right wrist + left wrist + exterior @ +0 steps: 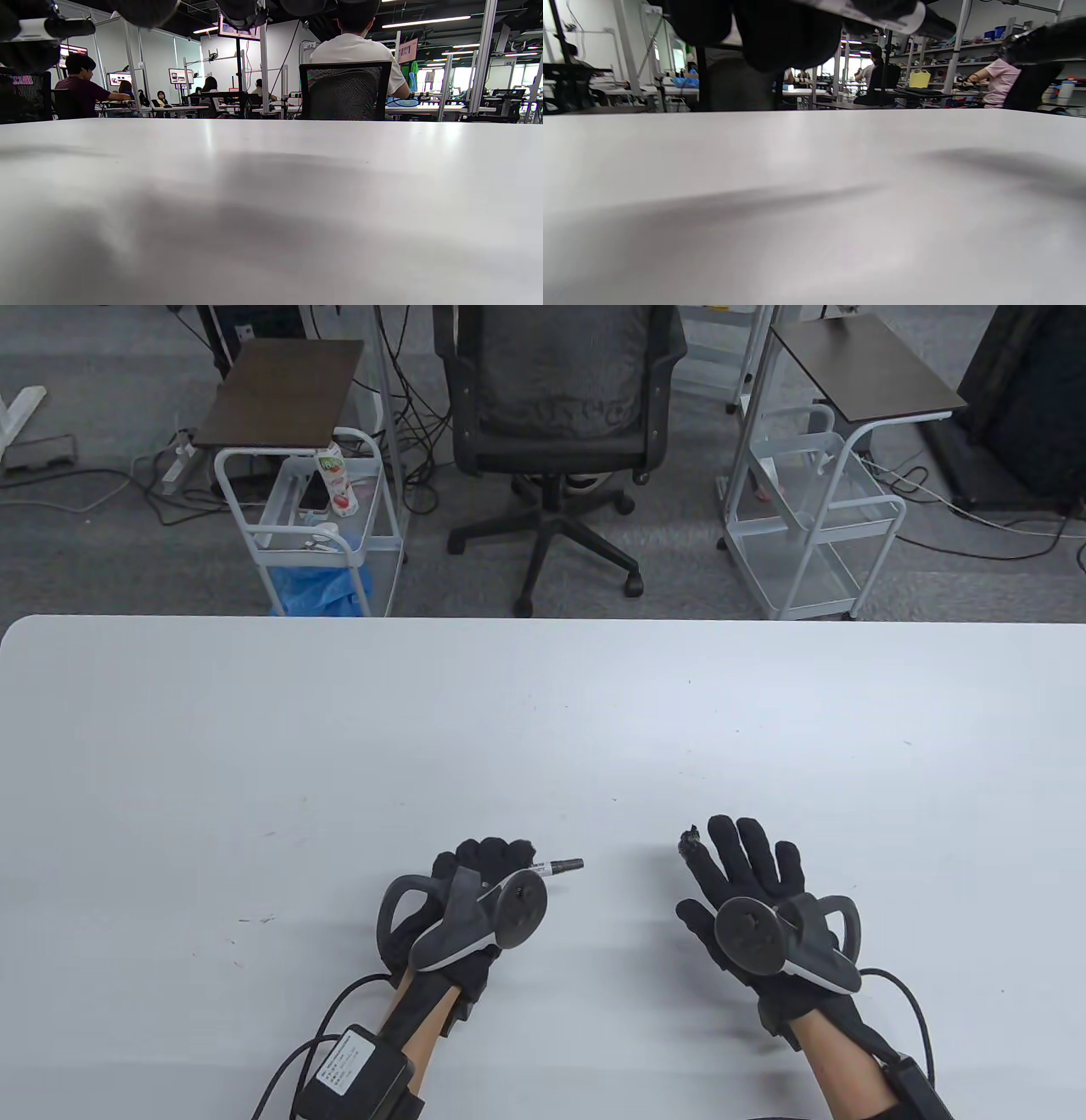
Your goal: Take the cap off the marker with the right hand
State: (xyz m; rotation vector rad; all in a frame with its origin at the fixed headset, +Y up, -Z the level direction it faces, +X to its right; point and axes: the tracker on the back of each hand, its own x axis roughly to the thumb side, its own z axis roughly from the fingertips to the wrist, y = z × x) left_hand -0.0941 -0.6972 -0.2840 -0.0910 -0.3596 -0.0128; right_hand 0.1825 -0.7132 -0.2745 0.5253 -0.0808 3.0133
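Note:
My left hand grips a marker in a fist just above the white table. The marker's dark capped end sticks out to the right, toward my other hand. My right hand is open with its fingers spread, empty, a short gap right of that end. In the left wrist view the marker crosses the top edge, and a right-hand finger shows at the upper right. In the right wrist view the marker shows at the top left. I cannot tell whether the dark end is a cap.
A black office chair stands beyond the table's far edge, between two white wire carts. Cables run from both wrists off the bottom edge.

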